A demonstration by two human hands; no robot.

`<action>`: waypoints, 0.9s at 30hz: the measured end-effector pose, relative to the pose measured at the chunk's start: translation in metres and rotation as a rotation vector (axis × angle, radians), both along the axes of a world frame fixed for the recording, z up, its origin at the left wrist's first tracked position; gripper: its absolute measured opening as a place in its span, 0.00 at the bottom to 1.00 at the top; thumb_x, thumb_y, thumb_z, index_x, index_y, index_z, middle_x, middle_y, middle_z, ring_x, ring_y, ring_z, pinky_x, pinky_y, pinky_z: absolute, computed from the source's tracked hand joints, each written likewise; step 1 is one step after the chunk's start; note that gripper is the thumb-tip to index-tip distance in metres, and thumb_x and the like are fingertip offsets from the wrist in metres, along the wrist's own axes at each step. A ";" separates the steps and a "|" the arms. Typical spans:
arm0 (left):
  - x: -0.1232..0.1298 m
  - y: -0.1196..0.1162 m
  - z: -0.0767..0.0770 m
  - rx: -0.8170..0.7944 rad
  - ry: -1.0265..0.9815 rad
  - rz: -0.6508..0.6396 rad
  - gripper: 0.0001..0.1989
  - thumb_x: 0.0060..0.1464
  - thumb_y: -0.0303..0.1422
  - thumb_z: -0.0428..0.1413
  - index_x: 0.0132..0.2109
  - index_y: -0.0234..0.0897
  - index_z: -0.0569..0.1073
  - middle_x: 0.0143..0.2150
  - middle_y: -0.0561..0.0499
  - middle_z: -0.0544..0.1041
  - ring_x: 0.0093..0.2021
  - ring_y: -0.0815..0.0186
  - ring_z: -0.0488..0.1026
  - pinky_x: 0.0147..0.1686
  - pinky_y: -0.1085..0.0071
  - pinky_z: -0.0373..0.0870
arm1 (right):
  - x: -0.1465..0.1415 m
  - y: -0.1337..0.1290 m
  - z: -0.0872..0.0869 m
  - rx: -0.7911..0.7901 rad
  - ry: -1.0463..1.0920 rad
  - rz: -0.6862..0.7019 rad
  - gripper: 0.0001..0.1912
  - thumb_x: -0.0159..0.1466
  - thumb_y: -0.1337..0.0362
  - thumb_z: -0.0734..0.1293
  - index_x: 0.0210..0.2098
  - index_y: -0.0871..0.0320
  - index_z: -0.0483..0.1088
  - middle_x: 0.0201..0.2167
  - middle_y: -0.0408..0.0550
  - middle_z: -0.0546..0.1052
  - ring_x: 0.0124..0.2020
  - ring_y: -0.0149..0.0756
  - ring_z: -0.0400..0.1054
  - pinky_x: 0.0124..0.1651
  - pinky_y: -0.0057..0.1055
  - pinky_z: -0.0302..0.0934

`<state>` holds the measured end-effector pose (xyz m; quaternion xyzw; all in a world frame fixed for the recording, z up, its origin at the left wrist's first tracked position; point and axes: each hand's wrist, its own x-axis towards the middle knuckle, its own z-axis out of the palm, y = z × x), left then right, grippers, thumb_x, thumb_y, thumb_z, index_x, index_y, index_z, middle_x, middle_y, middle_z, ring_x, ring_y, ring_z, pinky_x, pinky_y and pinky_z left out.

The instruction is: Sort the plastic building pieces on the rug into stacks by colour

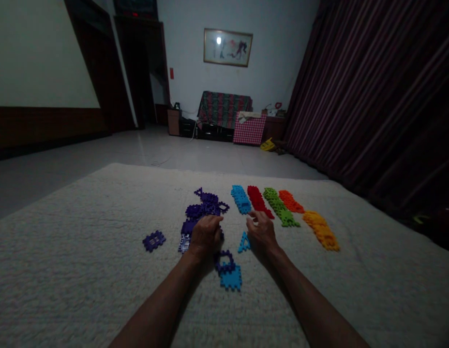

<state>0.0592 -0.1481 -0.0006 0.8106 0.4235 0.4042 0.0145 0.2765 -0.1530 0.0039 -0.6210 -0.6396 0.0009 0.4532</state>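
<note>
My left hand (pixel 206 234) is over the right side of a pile of purple interlocking plastic tiles (pixel 193 211). Its fingers are curled inward, and whatever they hold is hidden. My right hand (pixel 261 229) is at the near end of a row of blue tiles (pixel 240 198), thumb and forefinger slightly apart with nothing visible between them. A blue triangular tile (pixel 243 243) lies just left of the right wrist. Between my forearms, a purple frame tile (pixel 225 267) overlaps a blue square tile (pixel 231 279). One purple tile (pixel 154 240) lies apart at left.
Stacked rows of red tiles (pixel 259 200), green tiles (pixel 280 207), orange tiles (pixel 291 201) and yellow tiles (pixel 321 230) lie to the right on the pale carpet (pixel 101 270). Beyond it are a tiled floor (pixel 210 154), a cloth-covered cabinet (pixel 224 108) and dark curtains (pixel 355 87).
</note>
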 end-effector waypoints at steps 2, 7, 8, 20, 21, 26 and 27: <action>-0.001 0.000 0.001 -0.048 0.019 0.018 0.17 0.51 0.20 0.51 0.45 0.37 0.77 0.43 0.46 0.79 0.44 0.60 0.75 0.48 0.63 0.73 | -0.006 -0.020 0.000 -0.040 0.049 0.109 0.10 0.59 0.63 0.61 0.36 0.58 0.72 0.34 0.51 0.76 0.34 0.38 0.71 0.37 0.34 0.67; -0.005 0.000 0.005 -0.187 0.145 0.052 0.14 0.54 0.23 0.51 0.44 0.38 0.79 0.44 0.45 0.78 0.44 0.60 0.74 0.47 0.63 0.73 | -0.021 -0.076 0.006 -0.065 -0.009 0.390 0.06 0.60 0.64 0.63 0.33 0.56 0.71 0.32 0.48 0.75 0.33 0.36 0.70 0.38 0.33 0.65; -0.007 0.000 0.006 -0.201 0.162 0.054 0.14 0.55 0.24 0.51 0.43 0.38 0.79 0.45 0.44 0.78 0.45 0.60 0.74 0.48 0.63 0.72 | -0.023 -0.085 0.006 -0.064 -0.023 0.422 0.05 0.60 0.65 0.63 0.34 0.56 0.71 0.32 0.47 0.74 0.34 0.36 0.69 0.39 0.33 0.64; -0.026 -0.019 0.050 -0.615 0.513 -0.399 0.33 0.45 0.45 0.64 0.59 0.43 0.71 0.62 0.46 0.70 0.62 0.54 0.64 0.62 0.59 0.61 | -0.029 -0.119 0.012 -0.236 -0.239 0.656 0.19 0.52 0.62 0.72 0.42 0.55 0.65 0.41 0.48 0.70 0.44 0.42 0.63 0.49 0.40 0.58; -0.024 -0.022 0.053 -0.624 0.564 -0.392 0.35 0.43 0.45 0.66 0.59 0.45 0.70 0.63 0.46 0.68 0.64 0.52 0.62 0.62 0.57 0.60 | -0.030 -0.119 0.013 -0.240 -0.247 0.648 0.19 0.52 0.63 0.72 0.42 0.55 0.65 0.41 0.48 0.70 0.44 0.42 0.63 0.50 0.40 0.57; -0.017 -0.025 0.048 -0.557 0.598 -0.360 0.27 0.47 0.38 0.63 0.56 0.46 0.72 0.61 0.48 0.68 0.63 0.55 0.61 0.61 0.59 0.61 | -0.033 -0.122 0.017 -0.242 -0.227 0.610 0.14 0.54 0.65 0.70 0.39 0.56 0.65 0.37 0.46 0.69 0.40 0.39 0.62 0.44 0.36 0.57; -0.017 -0.024 0.045 -0.538 0.573 -0.350 0.25 0.49 0.35 0.61 0.56 0.46 0.73 0.61 0.48 0.69 0.62 0.56 0.62 0.61 0.60 0.61 | -0.033 -0.122 0.017 -0.237 -0.208 0.597 0.13 0.54 0.66 0.69 0.38 0.56 0.65 0.36 0.45 0.69 0.39 0.38 0.62 0.42 0.35 0.57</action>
